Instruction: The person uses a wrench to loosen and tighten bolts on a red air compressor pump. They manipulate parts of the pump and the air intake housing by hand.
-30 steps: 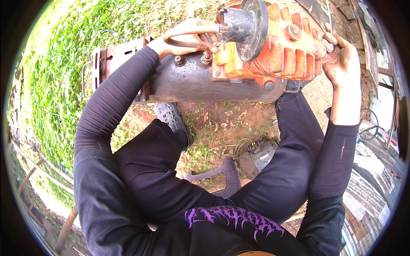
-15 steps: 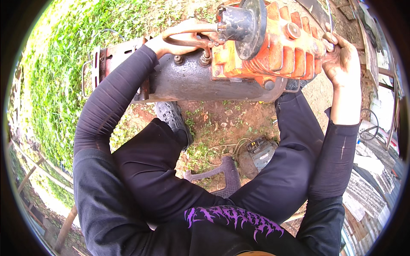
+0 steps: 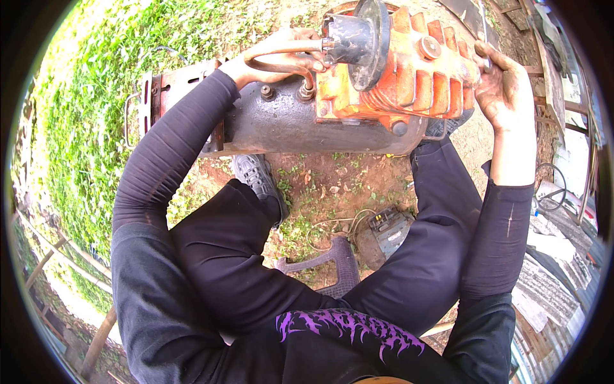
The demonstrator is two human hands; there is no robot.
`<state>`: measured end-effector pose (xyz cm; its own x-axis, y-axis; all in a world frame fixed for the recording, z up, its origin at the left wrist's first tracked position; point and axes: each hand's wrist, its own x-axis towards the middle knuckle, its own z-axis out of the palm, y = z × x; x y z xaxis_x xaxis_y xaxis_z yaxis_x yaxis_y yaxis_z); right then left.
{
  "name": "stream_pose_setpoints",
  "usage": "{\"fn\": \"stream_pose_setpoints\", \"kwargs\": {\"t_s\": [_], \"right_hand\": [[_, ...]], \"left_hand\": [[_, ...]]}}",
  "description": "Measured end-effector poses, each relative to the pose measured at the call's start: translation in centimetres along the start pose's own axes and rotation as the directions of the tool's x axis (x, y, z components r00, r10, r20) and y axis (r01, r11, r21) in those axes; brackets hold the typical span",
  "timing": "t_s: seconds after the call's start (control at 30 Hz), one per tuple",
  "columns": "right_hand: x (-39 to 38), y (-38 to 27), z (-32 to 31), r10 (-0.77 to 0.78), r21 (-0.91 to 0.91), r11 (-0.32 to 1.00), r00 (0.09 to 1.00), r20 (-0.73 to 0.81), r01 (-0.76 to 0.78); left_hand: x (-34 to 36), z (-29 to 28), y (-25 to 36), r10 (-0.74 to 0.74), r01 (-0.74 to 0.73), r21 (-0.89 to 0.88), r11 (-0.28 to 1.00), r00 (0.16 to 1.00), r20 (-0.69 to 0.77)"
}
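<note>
An orange finned compressor pump (image 3: 425,80) sits on a dark cylindrical tank (image 3: 275,125) in front of me. A black round part with a cylinder (image 3: 354,43) projects from its top. My left hand (image 3: 275,56) reaches under a bent copper pipe (image 3: 284,47), fingers bent at the pump's left side; what they grip is hidden. At the pump's right end, my right hand (image 3: 502,86) has its thumb and fingers closed round a thin metal rod (image 3: 483,25). The rod's lower end is mostly covered by the fingers.
Two metal fittings, one a capped fitting (image 3: 267,91), stand on the tank. Between my legs lie a grey box-like device (image 3: 391,233) with a cable and a dark plastic frame (image 3: 332,262). Grass (image 3: 83,147) spreads at left; corrugated sheets (image 3: 550,288) lie at right.
My right hand and the rod have shifted slightly left, closer against the pump's right end. The whole view has also slid a little. My left hand stays under the pipe.
</note>
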<state>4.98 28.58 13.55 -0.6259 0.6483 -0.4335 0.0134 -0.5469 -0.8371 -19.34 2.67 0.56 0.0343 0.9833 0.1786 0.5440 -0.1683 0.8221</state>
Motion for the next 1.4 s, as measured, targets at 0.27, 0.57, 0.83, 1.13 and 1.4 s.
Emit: {"fn": "stream_pose_setpoints", "kwargs": {"t_s": [0.27,0.57,0.83,1.13,1.4], "right_hand": [[0.3,-0.5,-0.9,-0.283,-0.008,0.955,0.917,0.280,0.297],[-4.2,-0.8,4.7,-0.495,-0.080,0.850,0.843,0.212,0.520],[-8.9,-2.1,9.8,-0.469,0.153,0.883,0.836,0.284,0.443],[-7.0,-2.6,7.1,-0.553,0.228,0.833,0.779,0.295,0.505],[2.4,2.4,-2.0,-0.324,-0.577,0.792,0.938,-0.121,0.199]], "left_hand": [[2.3,-4.3,3.9,-0.536,0.550,0.023,0.835,0.822,-0.193],[7.2,-5.4,16.9,-0.104,0.082,-0.064,0.995,0.734,-0.671],[10.1,-4.7,24.6,-0.511,0.205,-0.568,0.797,0.731,-0.452],[5.1,-12.8,17.7,-0.370,-0.401,-0.715,0.573,0.652,-0.661],[-0.8,-8.5,1.6,-0.776,0.157,-0.883,0.443,0.560,-0.290]]}}
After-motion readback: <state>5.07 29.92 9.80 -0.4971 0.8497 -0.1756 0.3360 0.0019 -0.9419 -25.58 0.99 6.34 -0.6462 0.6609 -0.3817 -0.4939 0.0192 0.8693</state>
